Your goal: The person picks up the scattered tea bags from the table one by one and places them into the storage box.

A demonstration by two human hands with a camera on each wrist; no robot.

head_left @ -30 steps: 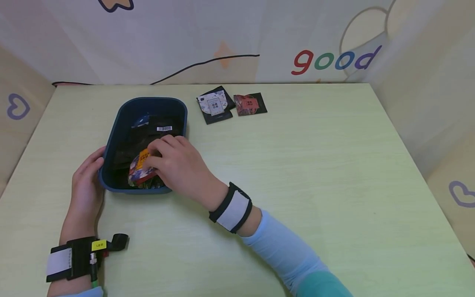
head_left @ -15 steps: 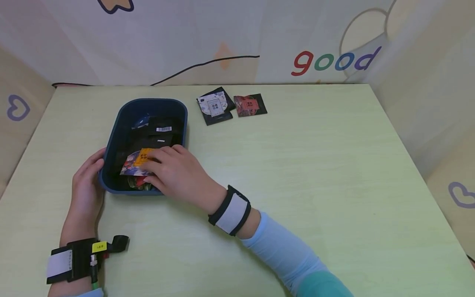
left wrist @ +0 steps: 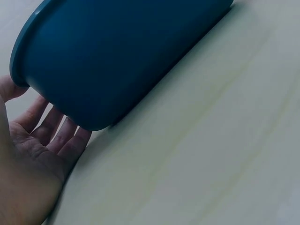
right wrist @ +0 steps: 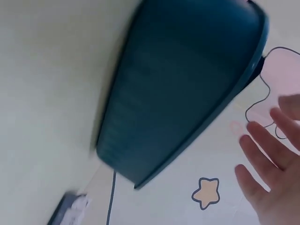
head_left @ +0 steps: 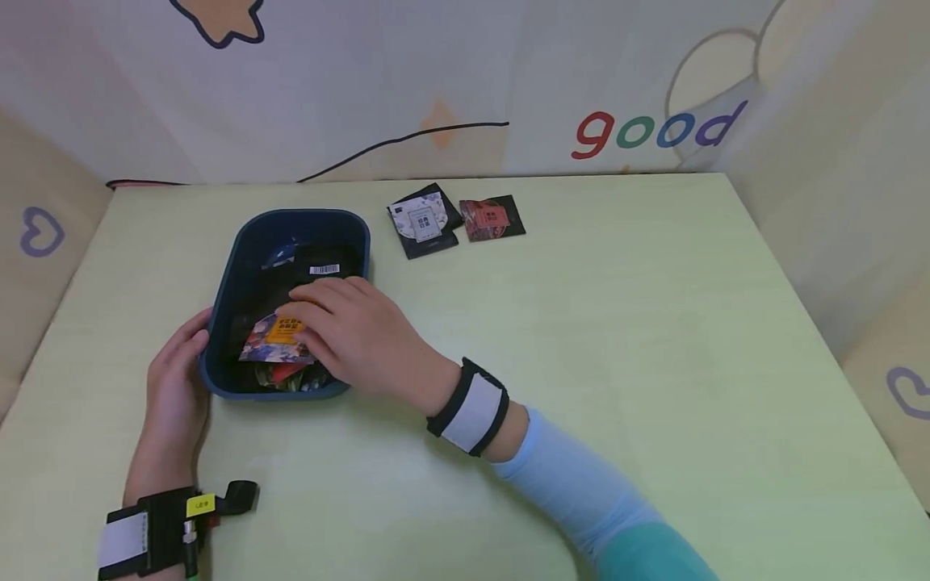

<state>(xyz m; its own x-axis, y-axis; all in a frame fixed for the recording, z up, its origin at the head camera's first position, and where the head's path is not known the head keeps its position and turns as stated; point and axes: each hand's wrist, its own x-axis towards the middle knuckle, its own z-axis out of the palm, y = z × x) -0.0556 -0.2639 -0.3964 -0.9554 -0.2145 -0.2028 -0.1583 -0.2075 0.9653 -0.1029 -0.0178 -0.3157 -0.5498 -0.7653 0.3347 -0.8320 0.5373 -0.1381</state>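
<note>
A dark blue plastic bin (head_left: 218, 367) stands on the table's left half. Inside lies a sachet (head_left: 272, 343) with an orange label and floral print, over a partly hidden red-and-green packet (head_left: 286, 375) at the near end. Black packets (head_left: 320, 257), one with a white barcode, fill the far part. My left hand (head_left: 178, 367) rests along the bin's left outer wall; in the left wrist view its fingers (left wrist: 47, 126) lie against the wall. Over the bin's right side hovers my right hand (head_left: 356, 331), its fingers apart and holding nothing in the right wrist view.
Behind and right of the bin lie a white-and-black sachet (head_left: 424, 222) on top of another black one, and a red-and-black sachet (head_left: 492, 218). A printed cloth wall (head_left: 465, 81) borders the table (head_left: 581, 323) at the back and sides.
My right hand has let go of the orange-labelled sachet, which now lies flatter inside the bin, and has lifted off it. My left hand has stayed at the bin. The head view has tilted slightly.
</note>
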